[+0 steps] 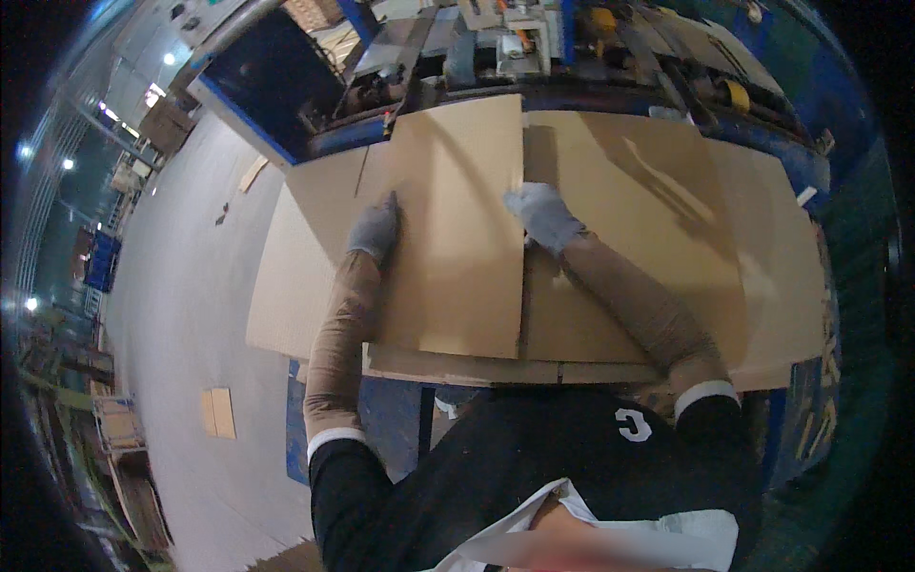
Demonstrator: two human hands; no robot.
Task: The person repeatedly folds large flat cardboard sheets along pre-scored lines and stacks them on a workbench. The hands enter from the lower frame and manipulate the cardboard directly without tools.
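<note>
A brown cardboard sheet [457,238], a tall narrow panel, stands slightly raised over other flat cardboard in front of me. My left hand [375,229], in a grey glove, grips its left edge; the fingers are partly hidden there. My right hand [545,215], gloved the same way, is closed on the panel's right edge, with its fingertips against the board. To the right of that edge, a wide cardboard piece [629,286] lies flat under my right forearm. Another flat cardboard part [300,257] spreads out to the left of my left forearm.
Beyond the cardboard is a machine [457,67] with rollers, dark bars and blue frame parts. A blue panel [272,86] borders it at the left. Blue supports [381,419] show below the cardboard. A small cardboard piece [218,413] lies on the grey floor [181,315].
</note>
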